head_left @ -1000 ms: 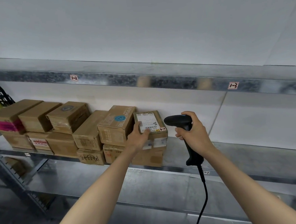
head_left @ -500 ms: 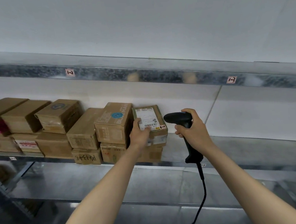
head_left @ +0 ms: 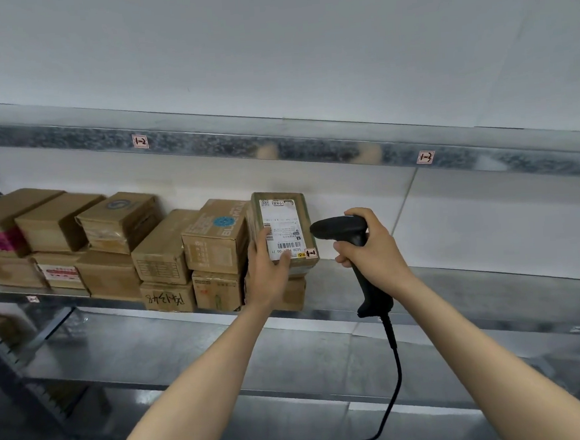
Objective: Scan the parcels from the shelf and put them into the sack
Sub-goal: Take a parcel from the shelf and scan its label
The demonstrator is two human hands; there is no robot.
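Where the parcel (head_left: 283, 220) sits: at the right end of the row of boxes (head_left: 167, 252) on the shelf (head_left: 475, 286), tipped up so its white label (head_left: 281, 225) faces me. It is just beside the box with the blue sticker (head_left: 216, 238). I cannot tell whether its lower end rests on the box beneath.
Left grip (head_left: 268, 276): closed around the parcel's lower left corner, thumb lying on the label's left edge and one fingertip over the bottom edge, close to the barcode.
Right grip (head_left: 369, 248): wrapped tightly around the upper handle of the scanner (head_left: 342, 228). Whether a finger is on the trigger is hidden.
Scanner: black and pistol-shaped, with its head pointing left, just beside the parcel's right edge. Its cable (head_left: 395, 367) hangs down below.
Step in hand: scanning, in my judgement. The parcel is presented and the scanner is near it, but the head seems aimed across the label rather than at it.
Next move: I should turn the scanner head to face the barcode and slide my fingertip clear of the printed bars before I pull the trigger. After that the parcel can come off the shelf.
Sack: not in view, so I will have to look away from the shelf to find it.
Progress: early, since many boxes remain on the shelf.
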